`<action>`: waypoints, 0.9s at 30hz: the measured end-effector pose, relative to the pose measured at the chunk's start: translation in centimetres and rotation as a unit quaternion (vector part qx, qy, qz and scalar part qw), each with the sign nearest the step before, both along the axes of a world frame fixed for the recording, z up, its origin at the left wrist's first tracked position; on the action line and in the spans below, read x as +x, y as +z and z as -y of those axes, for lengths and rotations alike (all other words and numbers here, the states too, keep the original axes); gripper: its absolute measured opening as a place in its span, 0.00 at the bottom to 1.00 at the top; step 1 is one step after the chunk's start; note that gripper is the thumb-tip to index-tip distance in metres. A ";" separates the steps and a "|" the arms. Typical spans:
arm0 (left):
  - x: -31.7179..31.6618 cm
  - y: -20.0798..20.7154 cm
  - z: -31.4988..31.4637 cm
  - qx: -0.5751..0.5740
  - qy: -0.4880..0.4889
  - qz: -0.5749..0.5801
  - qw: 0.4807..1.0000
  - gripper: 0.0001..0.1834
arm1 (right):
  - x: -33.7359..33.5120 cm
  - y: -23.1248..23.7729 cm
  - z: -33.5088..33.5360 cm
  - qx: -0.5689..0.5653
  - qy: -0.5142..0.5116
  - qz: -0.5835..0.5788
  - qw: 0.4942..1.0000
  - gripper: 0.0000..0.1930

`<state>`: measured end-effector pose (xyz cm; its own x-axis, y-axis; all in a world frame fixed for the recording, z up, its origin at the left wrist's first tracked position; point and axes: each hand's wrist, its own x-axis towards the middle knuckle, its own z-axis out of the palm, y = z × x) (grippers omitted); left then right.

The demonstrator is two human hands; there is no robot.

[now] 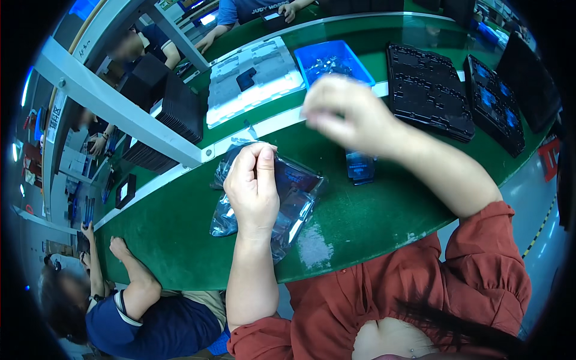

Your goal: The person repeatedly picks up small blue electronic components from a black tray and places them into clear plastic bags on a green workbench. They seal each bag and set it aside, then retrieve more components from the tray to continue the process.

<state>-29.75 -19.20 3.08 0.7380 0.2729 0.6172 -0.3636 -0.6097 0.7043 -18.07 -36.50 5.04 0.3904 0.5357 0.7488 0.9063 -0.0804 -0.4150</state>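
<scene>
pinching clear plastic bag [288,201] on green counter [360,222], your left hand [252,186] closed on its top edge | right hand [348,114] raised beyond bag, blurred, grip unclear | keep bag flat, mouth toward blue tray [333,60]

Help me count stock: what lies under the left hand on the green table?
Under the left hand lies a loose pile of clear plastic bags on the green table; one holds a dark blue flat part. How many bags the hand covers cannot be seen.
</scene>
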 end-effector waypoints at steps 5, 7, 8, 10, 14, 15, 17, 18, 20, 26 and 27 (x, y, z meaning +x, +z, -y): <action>-0.3 -0.1 1.0 0.045 -0.001 0.041 0.998 0.05 | -5.2 -1.5 0.5 -0.024 0.049 -0.034 0.998 0.07; -0.4 -0.1 1.0 0.045 -0.004 0.037 0.998 0.05 | -5.3 -1.5 0.7 -0.040 0.029 -0.034 0.998 0.07; -0.4 -0.1 1.1 0.061 -0.007 0.047 0.997 0.04 | -5.3 -1.5 0.8 -0.049 0.024 -0.057 0.997 0.06; -0.4 0.0 1.5 0.090 -0.015 0.066 0.994 0.04 | -5.2 -1.6 0.8 -0.059 0.043 -0.101 0.992 0.06; -0.6 0.0 1.9 0.143 -0.037 0.062 0.987 0.03 | -5.0 -1.8 0.7 -0.091 0.067 -0.108 0.988 0.06; -0.5 0.1 1.9 0.140 -0.029 0.049 0.988 0.03 | -4.7 -1.8 0.8 -0.064 0.072 -0.127 0.987 0.06; -0.3 0.3 1.9 0.134 -0.013 0.023 0.991 0.03 | -3.8 -1.2 1.5 -0.009 0.082 -0.163 0.983 0.06; -0.1 0.1 1.6 0.123 0.000 0.021 0.992 0.05 | -3.0 -0.6 2.0 0.022 0.071 -0.173 0.982 0.07; -0.2 -0.2 0.4 0.104 0.036 0.018 0.994 0.08 | -2.0 1.2 2.6 0.044 0.062 -0.335 0.939 0.07; -0.3 0.4 -1.2 0.112 0.080 -0.079 0.987 0.13 | 0.7 -0.4 5.8 -0.159 -0.074 -0.416 0.892 0.11; -0.2 0.5 -1.4 0.123 0.085 -0.086 0.985 0.14 | 0.6 -0.7 6.0 -0.200 -0.096 -0.397 0.891 0.11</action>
